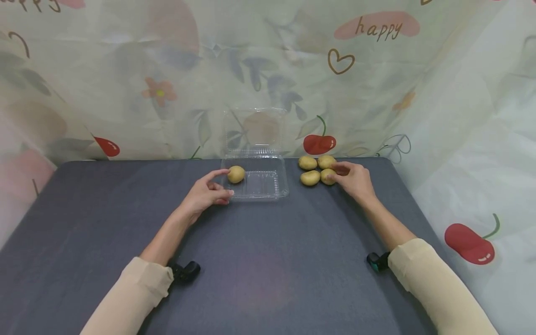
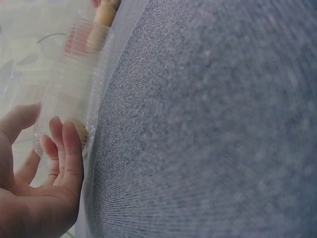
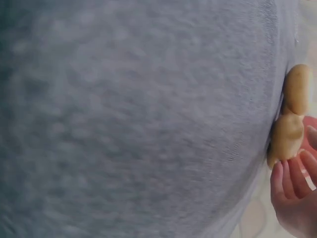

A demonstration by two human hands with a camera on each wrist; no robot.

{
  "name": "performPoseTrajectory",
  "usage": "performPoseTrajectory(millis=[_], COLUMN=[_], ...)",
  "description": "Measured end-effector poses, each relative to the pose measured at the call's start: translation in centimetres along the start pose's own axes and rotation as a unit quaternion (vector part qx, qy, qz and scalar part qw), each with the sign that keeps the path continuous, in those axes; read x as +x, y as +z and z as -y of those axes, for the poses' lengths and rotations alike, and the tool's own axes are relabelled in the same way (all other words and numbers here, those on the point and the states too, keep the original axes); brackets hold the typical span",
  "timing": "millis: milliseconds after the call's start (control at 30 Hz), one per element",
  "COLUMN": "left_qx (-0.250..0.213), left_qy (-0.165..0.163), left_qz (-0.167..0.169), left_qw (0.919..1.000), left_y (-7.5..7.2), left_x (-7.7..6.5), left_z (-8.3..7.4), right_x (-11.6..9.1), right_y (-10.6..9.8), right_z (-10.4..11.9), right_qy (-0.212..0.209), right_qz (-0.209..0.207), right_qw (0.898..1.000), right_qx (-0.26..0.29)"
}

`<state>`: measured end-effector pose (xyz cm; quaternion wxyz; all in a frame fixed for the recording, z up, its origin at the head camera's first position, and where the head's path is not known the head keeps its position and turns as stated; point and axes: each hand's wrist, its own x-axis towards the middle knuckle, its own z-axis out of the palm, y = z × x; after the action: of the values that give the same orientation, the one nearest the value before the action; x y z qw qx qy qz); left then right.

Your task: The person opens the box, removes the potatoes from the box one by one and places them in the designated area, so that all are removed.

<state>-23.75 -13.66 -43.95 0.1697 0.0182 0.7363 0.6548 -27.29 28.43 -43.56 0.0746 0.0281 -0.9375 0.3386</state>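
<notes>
A clear plastic clamshell box (image 1: 255, 197) stands at the table's back edge, its lid (image 1: 255, 130) raised. One potato (image 1: 236, 174) sits inside at the left end. At the box's left side is my left hand (image 1: 204, 193), index finger and thumb spread along the rim near that potato; the left wrist view shows its fingers partly in front of the box. My right hand (image 1: 353, 180) reaches the right side of a group of several potatoes. Its thumb touches the front right potato (image 1: 326, 177), with fingertips beside the back right potato (image 1: 325, 161).
Left in the group lie a front potato (image 1: 310, 178) and a back potato (image 1: 307, 162). The dark cloth-covered table (image 1: 268, 260) ends at a printed curtain (image 1: 259, 70) behind the box. A thin looped wire or cord (image 1: 398, 145) shows at the back right corner.
</notes>
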Motion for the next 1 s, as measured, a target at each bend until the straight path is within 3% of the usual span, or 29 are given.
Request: performPoseTrajectory(millis=[300,533,1000], left_qx=[-0.001,-0.003,-0.003], left_qy=[0.002,0.001,-0.002], left_qz=[0.001,0.0,-0.003], left_qw=[1.0,1.0,1.0], left_y=[0.0,-0.1,0.0], left_x=[0.1,0.0,0.0], left_z=[0.1,0.1,0.1], right_x=[0.4,0.4,0.7], right_y=[-0.5,-0.3,1.5], right_z=[1.2,2.2,5.4], right_qy=[-0.022,-0.046,-0.1], right_qz=[-0.025,-0.037,-0.006], right_qw=[0.999,0.997,0.987], right_qx=[0.012,0.054,0.124])
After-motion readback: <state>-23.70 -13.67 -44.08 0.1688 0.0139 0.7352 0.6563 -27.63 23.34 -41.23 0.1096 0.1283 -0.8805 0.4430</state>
